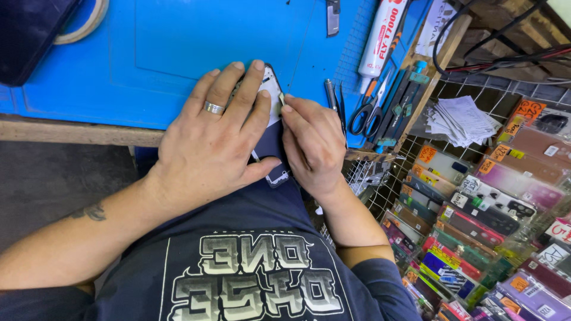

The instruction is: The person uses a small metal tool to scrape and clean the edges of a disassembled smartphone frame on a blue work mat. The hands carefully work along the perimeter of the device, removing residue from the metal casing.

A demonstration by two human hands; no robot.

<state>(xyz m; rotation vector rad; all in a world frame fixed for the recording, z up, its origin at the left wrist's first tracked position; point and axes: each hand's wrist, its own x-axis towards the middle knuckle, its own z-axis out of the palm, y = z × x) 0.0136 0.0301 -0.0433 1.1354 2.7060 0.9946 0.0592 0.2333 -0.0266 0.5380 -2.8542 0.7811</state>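
Fingers of the left hand press flat on the phone while the right hand pinches a small pry tool; slippage risks gouging the frame.

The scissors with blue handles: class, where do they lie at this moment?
In the head view the scissors lie on the blue mat's right edge, right of the right hand, beside the tweezers and below the white glue tube.

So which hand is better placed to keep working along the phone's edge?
The right hand: its fingertips pinch a small pick at the phone edge, while the left hand lies flat across the phone, pinning it to the blue mat.
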